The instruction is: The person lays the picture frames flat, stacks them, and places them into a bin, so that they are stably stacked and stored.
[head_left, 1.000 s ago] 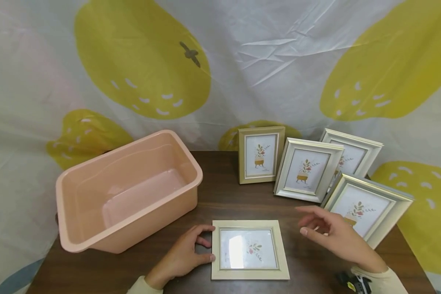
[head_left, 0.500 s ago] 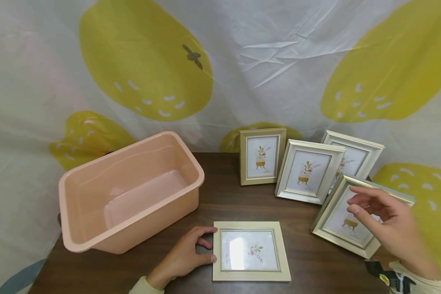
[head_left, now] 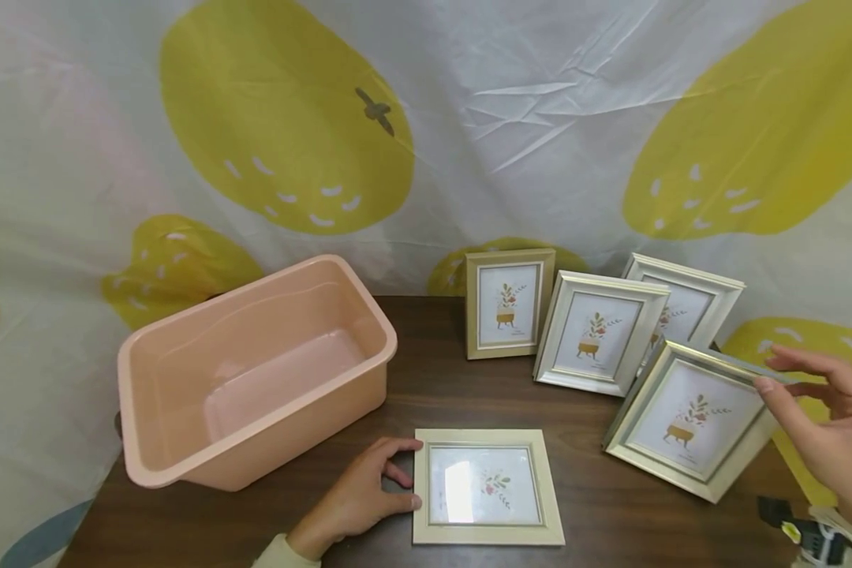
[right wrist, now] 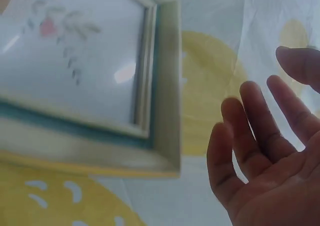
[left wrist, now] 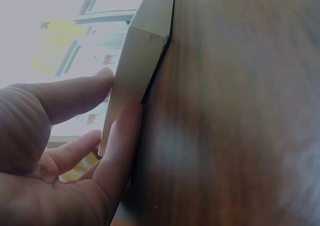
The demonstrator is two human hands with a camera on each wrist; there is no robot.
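Note:
A cream picture frame lies flat on the brown table, its flower print turned sideways. My left hand touches its left edge with thumb and fingers spread along that side; the left wrist view shows fingertips against the frame's side. At the right stands a silver-gold picture frame, leaning back. My right hand is beside its upper right corner with loosely bent fingers and holds nothing. In the right wrist view a gap shows between the fingers and this frame.
An empty pink plastic tub stands at the left. Behind, a tan frame, a silver frame and a white-silver frame stand upright. A fruit-print cloth hangs along the table's back edge.
My right hand has moved right, across the front of the silver-gold frame to its far upper corner. That frame now sits slightly lower and further left. My left hand has stayed in place.

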